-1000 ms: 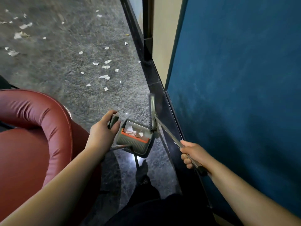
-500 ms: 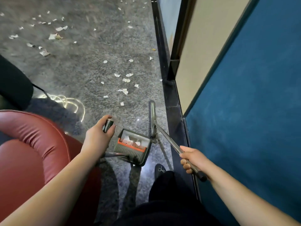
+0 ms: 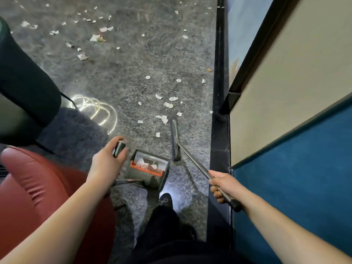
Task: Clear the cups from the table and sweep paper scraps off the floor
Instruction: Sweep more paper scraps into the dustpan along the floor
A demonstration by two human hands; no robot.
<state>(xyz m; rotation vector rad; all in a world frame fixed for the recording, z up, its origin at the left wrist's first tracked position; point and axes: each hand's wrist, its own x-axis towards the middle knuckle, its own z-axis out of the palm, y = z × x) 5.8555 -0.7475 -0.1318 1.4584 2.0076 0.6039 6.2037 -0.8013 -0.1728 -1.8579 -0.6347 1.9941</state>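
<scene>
While the dustpan [image 3: 147,169] is held just off the grey speckled floor [image 3: 122,77], a few white paper scraps are seen lying inside it, behind its orange comb strip. Its upright handle [image 3: 119,148] is gripped by the left hand [image 3: 106,161], whose fingers [image 3: 123,152] are curled round the dark grip, the pan hanging just beside and to the right of them. The broom [image 3: 176,141] is held by the right hand [image 3: 222,184], with the fingers wrapped tightly round the metal shaft near its black end cap; the brush head is set on the floor ahead of those fingers, between the dustpan and the black skirting strip [image 3: 219,92]. Loose paper scraps [image 3: 165,105] are scattered on the floor just beyond the brush head, and more are spread well ahead of both hands, towards the far end of the room. No writing or brand can be read on the tools. To the left of the left hand a red leather seat [image 3: 38,187] is seen, with a black chair [image 3: 22,86] beyond it and a bright curl of reflected light on the floor. To the right of the right hand a blue fabric panel [image 3: 295,178] and a beige panel [image 3: 285,82] are seen. A black shoe [image 3: 165,201] is planted on the floor below the dustpan.
</scene>
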